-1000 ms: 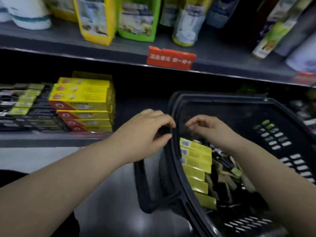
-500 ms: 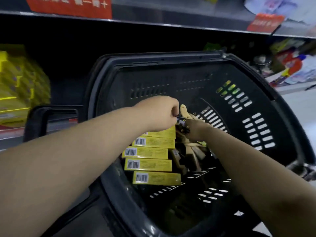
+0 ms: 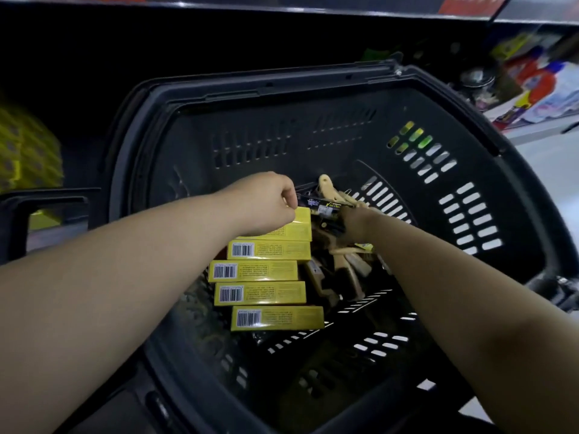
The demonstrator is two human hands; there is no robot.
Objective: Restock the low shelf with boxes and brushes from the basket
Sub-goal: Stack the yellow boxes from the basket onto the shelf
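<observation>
- Currently both your arms reach down into the black basket (image 3: pixel 470 98), which fills most of the head view.
- Your left hand (image 3: pixel 266 202) is knuckles-up with the fingers curled tight; the fingertips pinch the near end of a dark packet (image 3: pixel 319 207).
- The dark packet runs rightward from that pinch to your right hand (image 3: pixel 355 219).
- Right hand: only the wrist and the back of the hand show; the fingers are hidden, so I cannot tell how far they are closed or what they hold.
- Yellow boxes (image 3: pixel 266 270) stand in a row along the left of the basket floor, barcodes up; your left wrist lies over the farthest one.
- Brushes (image 3: pixel 344 270) with pale wooden handles lie in a loose pile just right of the boxes, under your right forearm.
- Blurred yellow stock (image 3: pixel 28 151) sits on the shelf at far left, behind the basket handle (image 3: pixel 47 200).
</observation>
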